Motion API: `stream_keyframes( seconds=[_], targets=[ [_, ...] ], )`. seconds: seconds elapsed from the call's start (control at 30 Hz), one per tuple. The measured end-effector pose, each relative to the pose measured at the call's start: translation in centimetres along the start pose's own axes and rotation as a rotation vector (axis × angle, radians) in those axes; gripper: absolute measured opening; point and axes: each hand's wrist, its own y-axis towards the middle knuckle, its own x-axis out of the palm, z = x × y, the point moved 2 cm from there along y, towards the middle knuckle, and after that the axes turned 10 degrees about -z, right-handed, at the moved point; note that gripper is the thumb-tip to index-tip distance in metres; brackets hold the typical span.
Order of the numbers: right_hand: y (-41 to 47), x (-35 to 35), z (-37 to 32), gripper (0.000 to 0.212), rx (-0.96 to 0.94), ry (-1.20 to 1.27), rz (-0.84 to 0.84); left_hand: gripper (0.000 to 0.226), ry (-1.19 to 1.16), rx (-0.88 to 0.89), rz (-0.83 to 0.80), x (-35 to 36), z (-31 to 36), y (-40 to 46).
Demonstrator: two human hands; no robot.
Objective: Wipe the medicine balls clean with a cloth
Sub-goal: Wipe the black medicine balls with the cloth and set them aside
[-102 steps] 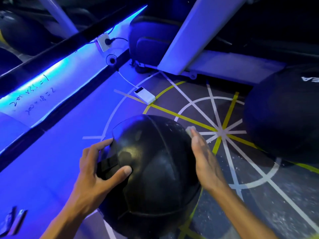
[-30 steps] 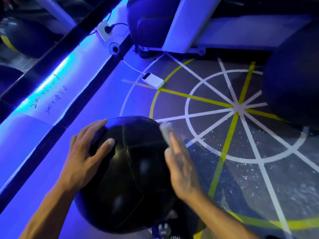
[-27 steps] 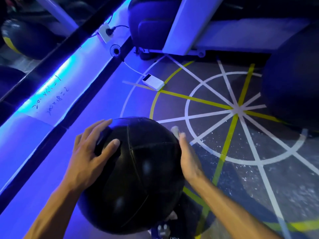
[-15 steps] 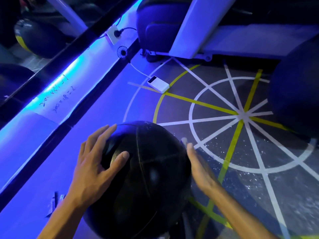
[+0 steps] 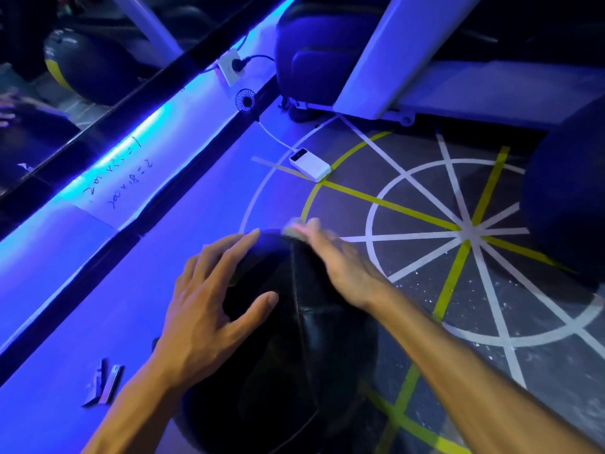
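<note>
**Right now: cloth at the ball's far crown, left hand bracing**

The black medicine ball (image 5: 294, 339) sits on the floor low in the head view, directly under both arms. A stitched seam runs over it from six o'clock toward twelve. The left hand (image 5: 209, 303) lies on the ball's ten o'clock flank, fingers spread wide and thumb splayed toward the seam; it presses and steadies the ball without closing round anything.

The right hand (image 5: 334, 257) reaches across the one o'clock shoulder, fingers straight and close together, motion-blurred. A pale cloth (image 5: 293, 229) shows just past its fingertips at the ball's twelve o'clock edge, seemingly pressed flat under the fingers; whether any finger curls round it, I cannot tell through the blur.

By my reading, the unwiped area lies back toward six o'clock, so the coming stroke likely follows the seam toward the person, with the right hand nearer that path.

A second dark ball (image 5: 569, 198) rests at three o'clock, well apart. A white power bank (image 5: 309, 164) lies at twelve o'clock.
</note>
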Motion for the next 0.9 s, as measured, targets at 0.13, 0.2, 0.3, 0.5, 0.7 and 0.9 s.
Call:
stream_keyframes(
  seconds=[0.13,0.2,0.3,0.5,0.7,0.9],
  targets=[
    [-0.6,2.0,-2.4,0.049,-0.262,-0.134,-0.085,0.077,-0.051,0.003,-0.003,0.1,-0.1,0.2],
    [1.2,0.0,-0.6,0.058,-0.022,-0.109,-0.068,0.080,-0.059,-0.011,-0.005,0.1,0.1,0.4],
    [1.0,-1.5,-0.2,0.065,0.132,-0.004,-0.061,0.082,-0.023,-0.011,-0.011,0.2,0.4,0.5],
    [-4.5,3.4,-1.7,0.065,-0.304,-0.378,-0.039,0.084,-0.053,-0.001,-0.004,0.0,-0.4,0.6],
    [-4.9,0.7,5.4,0.053,-0.004,0.037,0.273,0.086,-0.152,-0.055,-0.027,-0.4,-1.5,3.8],
    [-7.3,5.7,-0.4,0.071,-0.323,-0.512,0.200,0.080,-0.114,-0.027,-0.047,-0.3,-1.6,5.8]
  ],
)
